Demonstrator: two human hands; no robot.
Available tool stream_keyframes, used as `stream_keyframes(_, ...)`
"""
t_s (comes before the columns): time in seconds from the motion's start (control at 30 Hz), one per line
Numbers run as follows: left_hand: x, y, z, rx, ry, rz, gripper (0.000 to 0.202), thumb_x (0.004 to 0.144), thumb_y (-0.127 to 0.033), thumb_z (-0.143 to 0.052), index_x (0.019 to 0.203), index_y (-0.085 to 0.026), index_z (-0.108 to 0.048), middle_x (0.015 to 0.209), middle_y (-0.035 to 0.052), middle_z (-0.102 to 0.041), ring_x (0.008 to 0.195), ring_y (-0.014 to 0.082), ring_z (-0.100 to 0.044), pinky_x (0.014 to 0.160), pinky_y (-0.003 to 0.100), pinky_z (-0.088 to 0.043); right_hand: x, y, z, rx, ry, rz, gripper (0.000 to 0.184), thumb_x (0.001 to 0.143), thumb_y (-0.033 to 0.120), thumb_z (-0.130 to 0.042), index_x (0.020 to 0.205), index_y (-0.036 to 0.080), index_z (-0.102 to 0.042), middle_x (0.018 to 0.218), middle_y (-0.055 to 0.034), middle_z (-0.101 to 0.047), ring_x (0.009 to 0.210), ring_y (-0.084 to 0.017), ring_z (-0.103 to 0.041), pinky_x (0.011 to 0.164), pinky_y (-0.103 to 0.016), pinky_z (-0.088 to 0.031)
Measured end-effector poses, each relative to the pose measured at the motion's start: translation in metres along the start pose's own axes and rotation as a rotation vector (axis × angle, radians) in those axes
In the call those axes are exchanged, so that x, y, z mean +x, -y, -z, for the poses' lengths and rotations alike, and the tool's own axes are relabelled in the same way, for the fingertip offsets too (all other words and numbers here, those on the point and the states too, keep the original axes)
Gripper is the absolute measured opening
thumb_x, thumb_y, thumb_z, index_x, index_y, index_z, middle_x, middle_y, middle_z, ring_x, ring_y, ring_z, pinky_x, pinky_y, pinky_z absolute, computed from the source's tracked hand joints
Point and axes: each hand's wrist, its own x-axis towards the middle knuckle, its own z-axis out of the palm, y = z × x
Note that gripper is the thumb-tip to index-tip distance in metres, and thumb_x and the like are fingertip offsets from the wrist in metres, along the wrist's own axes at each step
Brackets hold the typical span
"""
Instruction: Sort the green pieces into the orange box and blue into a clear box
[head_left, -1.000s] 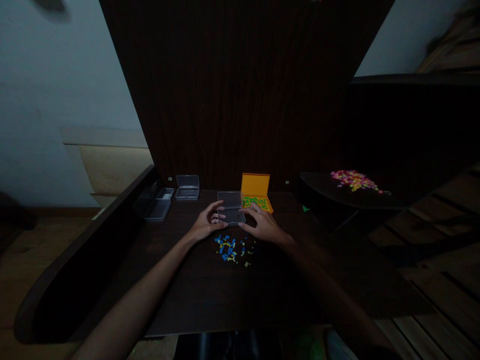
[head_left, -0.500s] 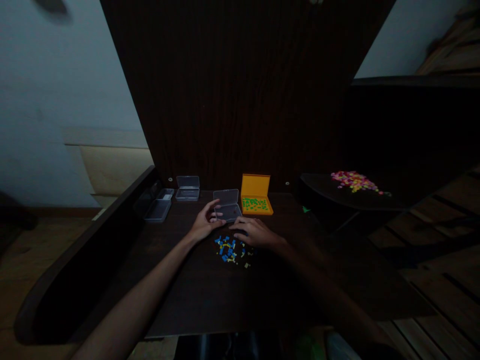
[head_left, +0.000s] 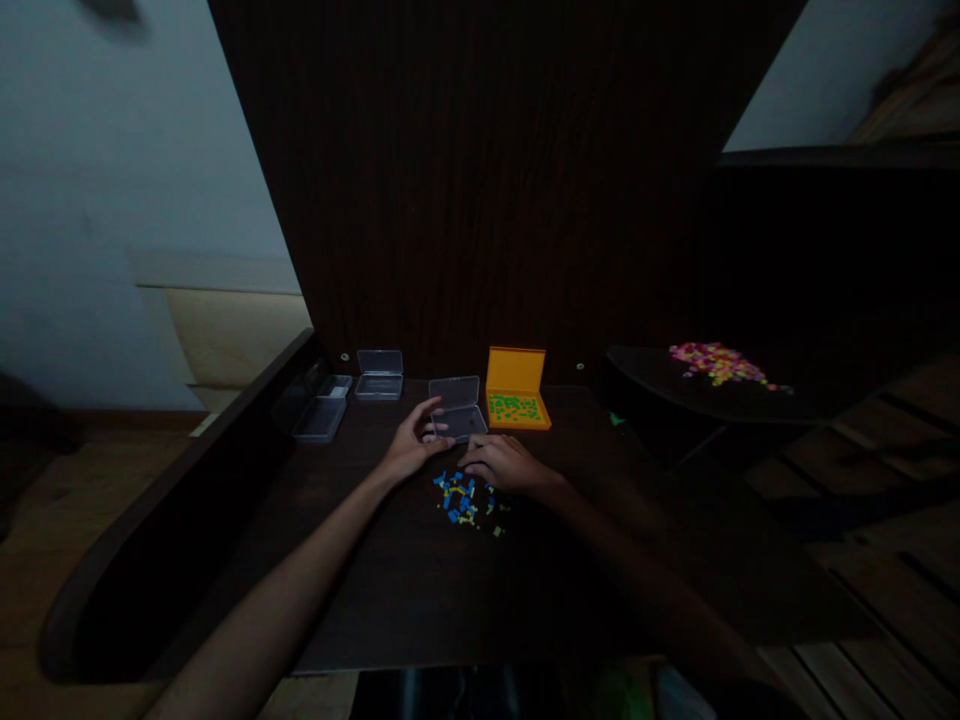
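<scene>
A clear plastic box (head_left: 457,394) stands on the dark table with its hinged lid raised. My left hand (head_left: 411,441) grips it by the left side, thumb along the front edge and fingers spread behind. At the box's front right corner, my right hand (head_left: 508,464) is bent downward with its fingers drawn together. Whatever is between those fingertips is hidden or too small to make out. Just below both hands lies a loose pile of small blue, yellow and cream toy bricks (head_left: 464,504).
A yellow box (head_left: 516,371) holding green pieces (head_left: 513,407) stands open at the right. More clear boxes stand at the left, one open (head_left: 380,385) and another (head_left: 321,419) by the side panel. Colourful beads (head_left: 718,362) lie on a side shelf (head_left: 637,366).
My right hand has pulled back slightly from the box's front edge, its fingers more curled and pointing down. My left hand stays at the box. The view has shifted a little.
</scene>
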Motion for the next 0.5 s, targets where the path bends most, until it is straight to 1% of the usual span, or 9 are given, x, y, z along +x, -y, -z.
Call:
stream_keyframes(0.33,-0.0001,-0.0004,0.0005,-0.003,-0.001,-0.02,0.077,0.056,-0.018,-0.083,0.126,-0.023,-0.052,0.122,0.0086,-0.054,0.095,0.0151,-0.059,0.076,0.027,-0.053,-0.0006,0.0013,-0.0088,0.003,-0.041,-0.035,0.019,0.089,0.02,-0.056,0.099,0.025,-0.071,0.102,-0.0034,-0.066,0.09,-0.017,-0.061,0.074,-0.026,-0.042)
stream_keyframes(0.5,-0.0004,-0.0009,-0.0002,-0.009,0.0,-0.022,0.077,0.056,-0.018,-0.083,0.126,-0.024,-0.052,0.121,0.0086,-0.054,0.094,0.0156,-0.059,0.076,0.029,-0.053,-0.001,0.0011,-0.0089,0.004,-0.046,-0.04,0.017,0.089,0.021,-0.056,0.098,0.025,-0.07,0.101,-0.0028,-0.065,0.089,-0.016,-0.061,0.073,-0.025,-0.041)
